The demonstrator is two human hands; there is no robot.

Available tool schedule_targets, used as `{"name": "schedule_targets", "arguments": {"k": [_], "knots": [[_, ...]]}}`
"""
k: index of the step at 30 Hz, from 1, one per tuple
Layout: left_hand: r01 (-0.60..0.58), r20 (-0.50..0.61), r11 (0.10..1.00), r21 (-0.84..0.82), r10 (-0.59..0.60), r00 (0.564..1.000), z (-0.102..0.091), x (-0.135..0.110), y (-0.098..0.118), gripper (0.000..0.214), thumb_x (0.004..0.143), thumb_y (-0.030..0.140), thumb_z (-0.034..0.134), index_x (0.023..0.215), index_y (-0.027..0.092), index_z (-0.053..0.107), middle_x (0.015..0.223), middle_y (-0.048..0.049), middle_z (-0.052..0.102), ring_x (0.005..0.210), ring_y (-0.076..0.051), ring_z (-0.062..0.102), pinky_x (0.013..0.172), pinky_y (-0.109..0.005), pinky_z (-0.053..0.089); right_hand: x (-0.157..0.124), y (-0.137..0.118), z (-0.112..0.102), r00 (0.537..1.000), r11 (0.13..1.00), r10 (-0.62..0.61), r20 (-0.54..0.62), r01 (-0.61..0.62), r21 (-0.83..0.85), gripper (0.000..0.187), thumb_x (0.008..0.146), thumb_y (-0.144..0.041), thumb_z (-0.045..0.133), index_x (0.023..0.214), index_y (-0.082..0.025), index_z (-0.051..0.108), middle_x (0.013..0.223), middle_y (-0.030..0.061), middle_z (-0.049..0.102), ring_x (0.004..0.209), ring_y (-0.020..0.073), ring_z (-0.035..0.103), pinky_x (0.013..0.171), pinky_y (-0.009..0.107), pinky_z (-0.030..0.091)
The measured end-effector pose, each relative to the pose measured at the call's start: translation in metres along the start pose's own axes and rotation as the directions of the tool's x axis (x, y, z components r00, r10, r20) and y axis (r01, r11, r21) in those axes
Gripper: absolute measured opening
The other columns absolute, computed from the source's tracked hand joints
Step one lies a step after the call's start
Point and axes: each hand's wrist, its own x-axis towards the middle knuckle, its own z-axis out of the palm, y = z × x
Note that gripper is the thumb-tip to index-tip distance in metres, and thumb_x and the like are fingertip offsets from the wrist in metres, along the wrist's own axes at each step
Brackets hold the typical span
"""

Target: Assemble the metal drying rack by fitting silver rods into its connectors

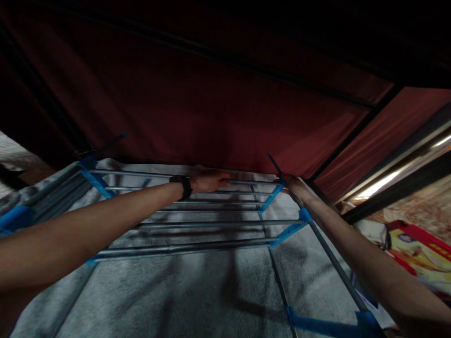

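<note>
Dark red fabric (211, 112) forms the backdrop behind the tube rack (218, 224); its upper part falls into near-black shadow, and its seams and supports are hard to trace. One black pole (354, 134) slants up behind the right end of the rack. Grey cloth (197, 291) lies beneath the rack, crossed by shadows; whatever carries the cloth is covered.

Grey metal tubes and blue brackets make up the rack, which lies before both hands. Its near left bracket sits partly behind the left forearm, as do the left portions of several tubes. Bundled tubes (66, 197) at its left side blur together and cannot be counted. One blue crosspiece (327, 325), nearer than the rack's main bars, is cut off by the lower edge.

Left hand (210, 180), wearing a black wristband (185, 186), is at the rack's far tube; its grip is narrow, fingers bent over that tube, undersides hidden. Right hand (296, 185) touches the rack's far right corner; most fingers are concealed, so whether this grip closes on the joint cannot be told.

Right of the rack, a red and yellow package (419, 249) is partly covered by the right forearm; its print is illegible.
</note>
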Motion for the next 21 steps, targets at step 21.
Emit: {"name": "schedule_targets", "arguments": {"k": [21], "knots": [[0.042, 0.047, 0.998, -0.047, -0.04, 0.998, -0.006, 0.0, 0.002, 0.041, 0.097, 0.048, 0.045, 0.117, 0.022, 0.069, 0.096, -0.0025, 0.073, 0.079, -0.017, 0.062, 0.068, -0.025, 0.037, 0.004, 0.005, -0.001, 0.999, 0.998, -0.046, 0.008, 0.047, -0.03, 0.035, 0.091, -0.051, 0.052, 0.104, -0.021, 0.065, 0.105, 0.0099, 0.074, 0.1, 0.0229, 0.071, 0.073, 0.031, 0.06]]}}
